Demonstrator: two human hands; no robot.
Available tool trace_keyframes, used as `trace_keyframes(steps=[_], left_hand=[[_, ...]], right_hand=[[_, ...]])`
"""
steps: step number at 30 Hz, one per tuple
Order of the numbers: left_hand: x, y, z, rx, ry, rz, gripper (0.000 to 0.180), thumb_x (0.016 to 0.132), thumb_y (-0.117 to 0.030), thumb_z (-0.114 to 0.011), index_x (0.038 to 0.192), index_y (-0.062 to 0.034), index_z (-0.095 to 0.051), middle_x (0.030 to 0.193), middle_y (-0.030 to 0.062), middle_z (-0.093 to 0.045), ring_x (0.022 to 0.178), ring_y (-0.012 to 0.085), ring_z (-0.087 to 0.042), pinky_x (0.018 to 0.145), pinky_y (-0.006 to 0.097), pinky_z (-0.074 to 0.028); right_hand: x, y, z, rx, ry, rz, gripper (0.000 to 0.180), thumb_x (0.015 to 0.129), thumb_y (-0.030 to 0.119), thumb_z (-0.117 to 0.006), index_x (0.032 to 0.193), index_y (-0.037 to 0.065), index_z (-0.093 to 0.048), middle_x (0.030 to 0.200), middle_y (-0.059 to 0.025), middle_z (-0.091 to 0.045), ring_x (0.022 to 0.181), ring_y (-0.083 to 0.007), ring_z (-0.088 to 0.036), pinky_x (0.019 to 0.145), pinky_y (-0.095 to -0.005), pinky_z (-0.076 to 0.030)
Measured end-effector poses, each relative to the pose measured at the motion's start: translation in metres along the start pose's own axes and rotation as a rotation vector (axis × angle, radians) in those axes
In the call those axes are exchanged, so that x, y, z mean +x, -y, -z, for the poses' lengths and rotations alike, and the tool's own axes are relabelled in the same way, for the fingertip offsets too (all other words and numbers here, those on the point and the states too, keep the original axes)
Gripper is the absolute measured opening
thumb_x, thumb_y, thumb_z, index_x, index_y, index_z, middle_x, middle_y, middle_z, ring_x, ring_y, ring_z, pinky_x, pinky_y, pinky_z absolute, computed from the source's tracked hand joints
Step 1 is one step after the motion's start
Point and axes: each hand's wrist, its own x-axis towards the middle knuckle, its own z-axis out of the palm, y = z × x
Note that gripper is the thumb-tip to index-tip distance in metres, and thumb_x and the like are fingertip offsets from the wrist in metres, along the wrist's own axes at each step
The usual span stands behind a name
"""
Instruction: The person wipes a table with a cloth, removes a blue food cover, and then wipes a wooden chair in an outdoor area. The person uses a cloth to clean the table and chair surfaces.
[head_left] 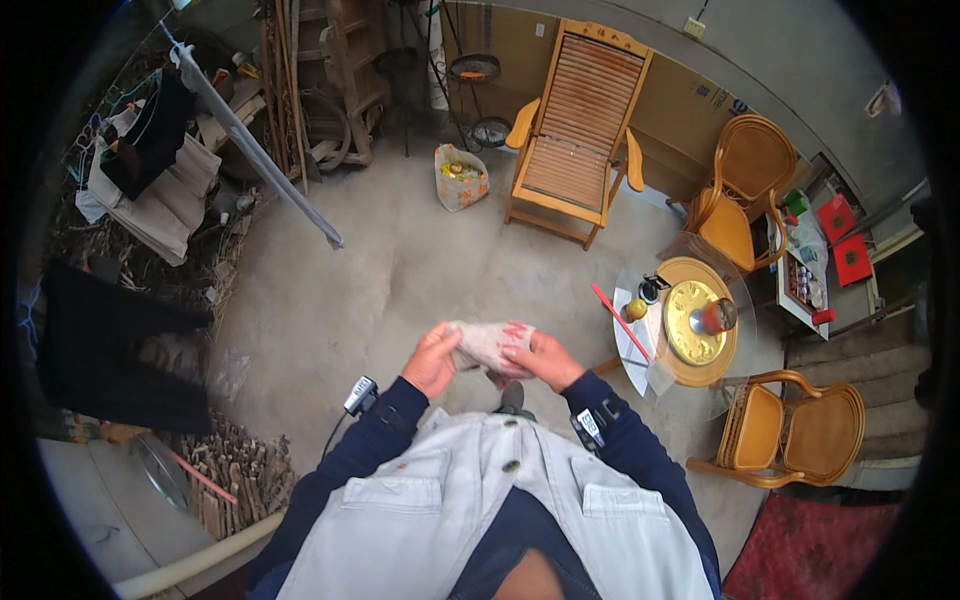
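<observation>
In front of my body I hold a crumpled, whitish bundle with red marks (482,345); I cannot tell whether it is a cloth or a plastic bag. My left hand (432,360) grips its left end, thumb on top. At the right end my right hand (548,361) is closed on it, the thumb lying across its upper face. The fingers of both hands are mostly hidden beneath the bundle.
To my right stands a round glass table (735,395) bearing a golden tray (693,350), a jar (715,316) and a red stick (620,322). Rattan chairs (752,225) flank it. Ahead are a wooden recliner (580,120) and a bag (461,180). Firewood (235,480) lies left.
</observation>
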Motion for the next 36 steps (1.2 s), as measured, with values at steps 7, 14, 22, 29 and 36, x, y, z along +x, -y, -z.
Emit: trace_keyframes(steps=[7,14,22,29,36], left_hand=[[0.062,-0.032,-0.036,-0.072,0.05,-0.022,0.012,0.109,-0.015,-0.062,0.117,-0.0053,-0.064,0.132,0.0125,-0.071,0.127,0.0264,-0.068,0.114,0.049,-0.052],[0.147,0.008,-0.01,-0.01,-0.009,0.082,0.012,0.109,-0.019,-0.065,0.107,-0.0077,-0.063,0.127,0.0113,-0.073,0.126,0.0254,-0.066,0.114,0.049,-0.049],[0.242,0.001,0.022,0.012,-0.071,0.169,0.015,0.11,-0.015,-0.065,0.096,-0.0114,-0.06,0.11,0.0052,-0.071,0.109,0.0196,-0.066,0.103,0.041,-0.051],[0.344,-0.033,0.021,0.307,-0.018,0.182,0.022,0.11,-0.017,-0.068,0.128,-0.0075,-0.062,0.117,0.0015,-0.063,0.106,0.0138,-0.062,0.098,0.033,-0.05],[0.425,-0.064,0.019,1.309,0.353,-0.012,0.055,0.088,-0.019,-0.088,0.133,-0.0013,-0.063,0.131,0.0178,-0.052,0.125,0.037,-0.061,0.106,0.044,-0.053]], right_hand=[[0.04,0.054,0.08,-0.003,0.044,0.201,0.041,0.11,0.016,-0.067,0.147,-0.002,-0.064,0.13,-0.0049,-0.074,0.115,-0.0124,-0.067,0.1,-0.0309,-0.056],[0.067,0.075,0.112,0.078,0.094,0.217,0.038,0.114,0.014,-0.06,0.149,0.001,-0.064,0.128,-0.0022,-0.072,0.109,-0.0112,-0.066,0.096,-0.0304,-0.056],[0.118,0.096,0.17,0.228,-0.14,0.15,0.037,0.113,0.013,-0.059,0.148,0.0,-0.062,0.134,-0.0082,-0.073,0.12,-0.0183,-0.07,0.105,-0.0351,-0.057],[0.179,0.152,0.192,0.321,-0.333,0.163,0.034,0.114,0.012,-0.057,0.146,0.002,-0.062,0.129,-0.0083,-0.073,0.114,-0.019,-0.073,0.093,-0.0352,-0.063],[0.237,0.189,0.209,0.357,-0.344,0.217,0.037,0.113,0.009,-0.056,0.149,0.001,-0.059,0.134,-0.0098,-0.072,0.117,-0.0204,-0.073,0.1,-0.037,-0.061]])
